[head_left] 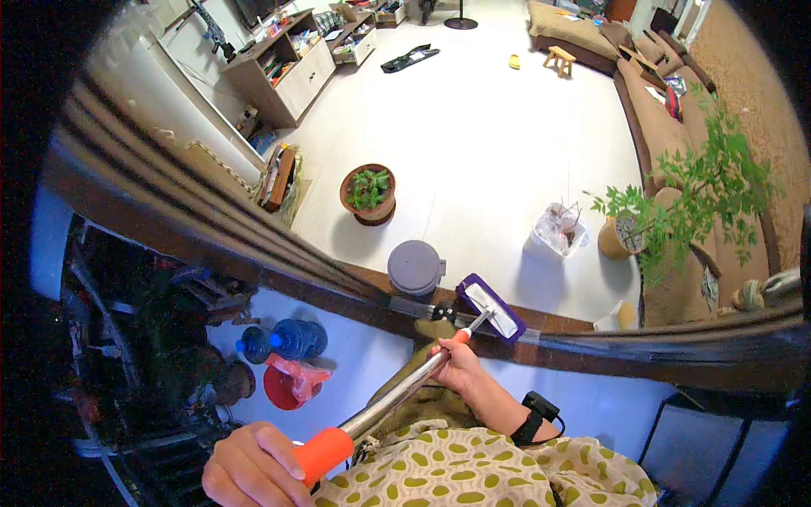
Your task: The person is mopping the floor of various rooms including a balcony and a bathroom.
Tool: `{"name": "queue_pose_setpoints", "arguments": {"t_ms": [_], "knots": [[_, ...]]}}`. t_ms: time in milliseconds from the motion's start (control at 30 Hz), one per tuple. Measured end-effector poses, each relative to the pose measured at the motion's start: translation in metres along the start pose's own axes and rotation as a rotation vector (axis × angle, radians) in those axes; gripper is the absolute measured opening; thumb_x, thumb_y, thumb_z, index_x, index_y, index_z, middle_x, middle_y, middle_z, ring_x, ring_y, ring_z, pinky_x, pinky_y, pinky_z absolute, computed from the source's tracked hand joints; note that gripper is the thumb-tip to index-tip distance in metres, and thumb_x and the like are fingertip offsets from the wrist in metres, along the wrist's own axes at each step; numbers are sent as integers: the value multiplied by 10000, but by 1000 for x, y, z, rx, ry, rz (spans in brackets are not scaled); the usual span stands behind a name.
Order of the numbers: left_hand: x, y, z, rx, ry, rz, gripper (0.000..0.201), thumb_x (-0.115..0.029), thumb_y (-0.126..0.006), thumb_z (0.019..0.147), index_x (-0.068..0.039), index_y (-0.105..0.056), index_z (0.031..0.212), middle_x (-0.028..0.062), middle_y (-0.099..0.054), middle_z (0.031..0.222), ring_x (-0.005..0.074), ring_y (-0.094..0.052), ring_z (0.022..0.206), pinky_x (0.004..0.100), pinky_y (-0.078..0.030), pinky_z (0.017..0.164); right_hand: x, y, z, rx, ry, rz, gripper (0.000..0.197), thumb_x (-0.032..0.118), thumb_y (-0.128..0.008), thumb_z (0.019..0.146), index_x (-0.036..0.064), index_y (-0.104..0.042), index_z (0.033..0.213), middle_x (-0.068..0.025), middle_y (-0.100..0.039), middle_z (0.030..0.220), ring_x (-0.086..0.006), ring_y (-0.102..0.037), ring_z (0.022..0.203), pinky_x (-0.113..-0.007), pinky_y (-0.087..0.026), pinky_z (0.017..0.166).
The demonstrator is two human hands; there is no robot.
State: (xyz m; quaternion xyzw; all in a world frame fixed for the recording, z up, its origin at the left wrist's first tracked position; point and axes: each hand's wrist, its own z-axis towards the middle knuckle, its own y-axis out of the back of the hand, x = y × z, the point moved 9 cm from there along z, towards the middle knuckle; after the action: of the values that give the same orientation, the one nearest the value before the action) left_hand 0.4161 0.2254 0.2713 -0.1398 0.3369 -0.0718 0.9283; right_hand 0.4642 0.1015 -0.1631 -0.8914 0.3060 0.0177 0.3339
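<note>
The mop [397, 397] is gripped in curled hands — its orange end by the left hand [258, 465], its lower shaft by the right hand [460, 369] — and slanted forward-right, its purple-edged head [500, 316] nearer the right, at the door sill [562, 324].

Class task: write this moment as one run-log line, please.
left hand: holds orange grip | right hand: holds metal pole | mop head: at doorway sill
</note>
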Motion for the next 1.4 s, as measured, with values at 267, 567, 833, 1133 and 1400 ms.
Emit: {"name": "queue_pose_setpoints", "arguments": {"t_ms": [267,567,833,1133,1400], "knots": [[127,-2,113,366,127,-128,253,-239,-489,806,-82,-436,614,49,-519,525,155,-493,414,275,-390,519,123,-94,53,89,68,-74,96,157,-416,814,97,-376,752,-36,-455,587,-180,-474,558,-383,-384,660],[222,-11,237,343,27,-105,226,-250,-516,791,-100,-446,637,10,-528,516,124,-509,427,249,-400,561,249,-234,50,124,84,-44,89,155,-392,824,112,-331,775,-31,-454,582,-181,-460,555,-427,-384,659],[324,-21,319,403,5,-97,244,-262,-531,784,-97,-445,627,9,-536,527,123,-508,423,241,-395,570,374,-313,57,66,67,-9,125,174,-386,816,93,-348,728,-35,-441,571,-173,-428,530,-371,-337,628],[480,-10,405,367,43,-1,197,-227,-462,834,-83,-458,700,31,-586,587,138,-591,536,264,-411,657,553,-371,80,-81,44,-135,95,130,-396,802,97,-329,742,-30,-425,561,-166,-452,533,-413,-334,746],[618,39,443,112,116,88,197,-187,-474,792,-122,-428,612,-49,-506,536,124,-524,452,287,-342,656,698,-398,143,-185,66,-100,137,132,-372,804,112,-326,677,-25,-401,519,-166,-429,517,-404,-333,723]]}}
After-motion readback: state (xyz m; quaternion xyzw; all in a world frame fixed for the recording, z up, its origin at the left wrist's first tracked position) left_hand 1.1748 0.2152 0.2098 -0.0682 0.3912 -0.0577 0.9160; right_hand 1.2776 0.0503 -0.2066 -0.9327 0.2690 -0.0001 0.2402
